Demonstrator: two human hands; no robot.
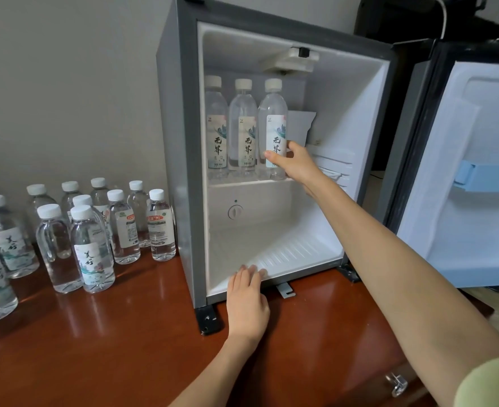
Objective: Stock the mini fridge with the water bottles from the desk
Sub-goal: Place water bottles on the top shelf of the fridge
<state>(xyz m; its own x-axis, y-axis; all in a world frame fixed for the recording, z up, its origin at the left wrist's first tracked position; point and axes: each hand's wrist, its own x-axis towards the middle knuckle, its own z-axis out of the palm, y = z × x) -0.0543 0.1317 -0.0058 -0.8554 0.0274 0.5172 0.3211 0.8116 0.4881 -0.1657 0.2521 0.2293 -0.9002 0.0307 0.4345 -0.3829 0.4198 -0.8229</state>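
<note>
At the left of the frame, the cluster of water bottles (89,230) waiting on the desk (125,348) stands packed cap to cap, so when you reach back for the next one, a sleeve or knuckle could topple its neighbours and send them rolling on the polished wood. At the bottom centre your left hand (246,304) lies flat, fingers straight and together, with the fingertips on the front lip of the mini fridge (180,142). Lean on it and the cabinet could shift on its brackets and rock whatever stands inside. Above it, two bottles already stand upright on the upper shelf (236,182), touching or nearly so. The third bottle (273,113) is just to their right, and your right hand (296,163) wraps its lower label, thumb in front and fingers curled behind. Let go before the base sits square and it could tip into the middle one and knock the row over. The shelf edge is washed out in the white interior, so I cannot tell how close the base is to the lip. At the right the door (462,171) hangs wide open, and your forearm could catch it as you withdraw.
</note>
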